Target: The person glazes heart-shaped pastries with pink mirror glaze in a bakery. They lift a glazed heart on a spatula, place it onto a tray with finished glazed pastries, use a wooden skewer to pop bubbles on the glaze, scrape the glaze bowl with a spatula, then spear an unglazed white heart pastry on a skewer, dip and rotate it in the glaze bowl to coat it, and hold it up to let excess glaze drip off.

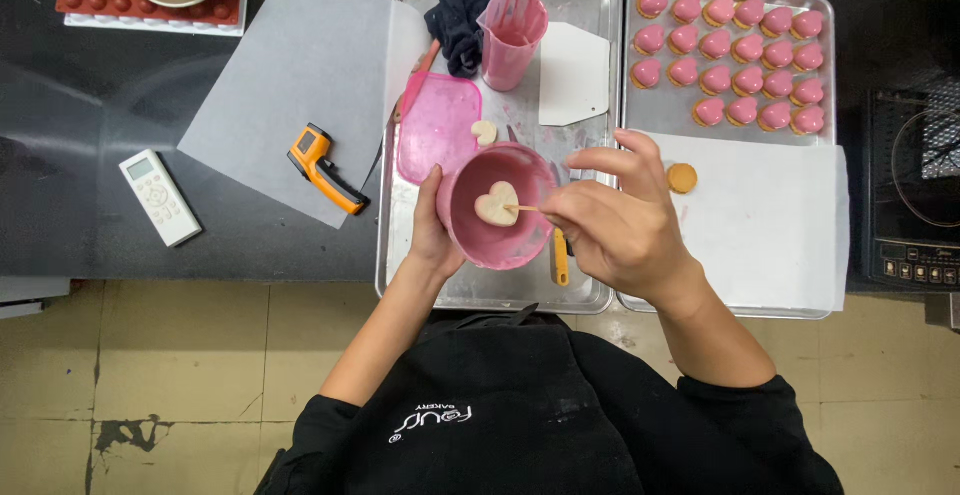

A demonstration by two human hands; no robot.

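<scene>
On the dark counter at 9 o'clock lie a white remote [160,198] and an orange thermometer gun [324,168], the gun resting on the edge of a grey paper sheet [290,75]. In the middle tray [400,255], the left hand [432,230] wraps around the side of a pink bowl [495,207], thumb on its rim. Inside the bowl a pale heart [496,204] sits over the pink glaze, on a thin stick [525,209]. The right hand [620,225] pinches that stick with closed fingers, at 3 o'clock from the bowl. A pink lid [438,127] and a pink cup [512,37] stand at 12 o'clock (a second pale heart [484,132] lies between). In the right tray [650,120], rows of glazed pink hearts [727,60] stand at 1 o'clock, and a round biscuit [682,177] lies on white paper [770,225].
</scene>
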